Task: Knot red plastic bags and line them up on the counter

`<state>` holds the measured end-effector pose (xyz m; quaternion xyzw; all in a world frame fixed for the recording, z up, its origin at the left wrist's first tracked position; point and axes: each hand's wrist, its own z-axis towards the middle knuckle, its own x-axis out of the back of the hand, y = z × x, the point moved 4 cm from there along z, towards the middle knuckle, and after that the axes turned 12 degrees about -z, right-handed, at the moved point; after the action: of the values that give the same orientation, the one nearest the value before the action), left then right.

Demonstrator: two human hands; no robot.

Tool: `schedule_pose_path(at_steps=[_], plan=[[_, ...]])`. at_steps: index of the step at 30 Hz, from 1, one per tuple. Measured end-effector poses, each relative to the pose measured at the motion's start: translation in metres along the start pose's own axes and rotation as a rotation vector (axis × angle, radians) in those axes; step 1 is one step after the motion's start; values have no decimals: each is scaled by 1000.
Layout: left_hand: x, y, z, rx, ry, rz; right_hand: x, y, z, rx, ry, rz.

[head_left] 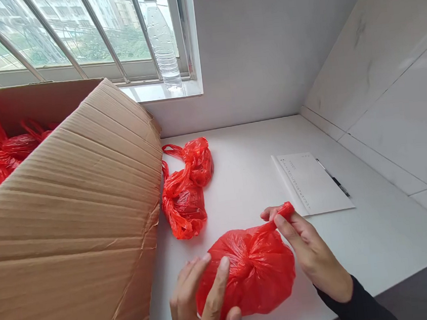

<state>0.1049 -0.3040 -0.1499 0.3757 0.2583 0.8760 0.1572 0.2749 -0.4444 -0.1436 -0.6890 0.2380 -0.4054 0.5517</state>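
A knotted red plastic bag (263, 272), rounded and full, sits in front of me on the white tabletop; its contents are hidden. My right hand (302, 242) pinches one twisted handle of it between thumb and fingers, pulling that end up and to the right. At the bag's left side is my left hand (205, 303), its fingers apart and the fingertips against or just over the plastic. A red strip of the bag runs down between its thumb and index finger, with no clear grip on it. Beyond lie two smaller tied red bags (185, 203), side by side and touching.
A large open cardboard box (88, 203) on the left holds several red bags (3, 156). An open notebook (315, 182) with a pen (333, 178) lies at the right. On the sill of the barred window stands a water bottle (163, 43). Tiled wall (393, 90) borders the table's right side.
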Motion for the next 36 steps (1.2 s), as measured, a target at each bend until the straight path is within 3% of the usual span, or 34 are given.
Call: schedule_pose_path(at_steps=[2,6,12,24,28,32,36], plan=[[-12,3,2,-109,-34,26,-12,1,-8,120,50,-179],[-39,-2,-4,-227,-176,150,-42,14,-18,384,9,-510],[-46,-16,-16,-255,-390,313,-53,35,-15,389,-11,-669],[-56,-18,-19,-243,-423,338,-57,47,-14,370,-27,-704],[-51,-17,-18,-139,-295,194,-52,47,-14,331,-24,-588],[-36,-13,-18,-79,-178,-9,-33,43,-9,240,64,-453],[-18,-21,-19,13,-127,23,-11,48,-5,147,174,-470]])
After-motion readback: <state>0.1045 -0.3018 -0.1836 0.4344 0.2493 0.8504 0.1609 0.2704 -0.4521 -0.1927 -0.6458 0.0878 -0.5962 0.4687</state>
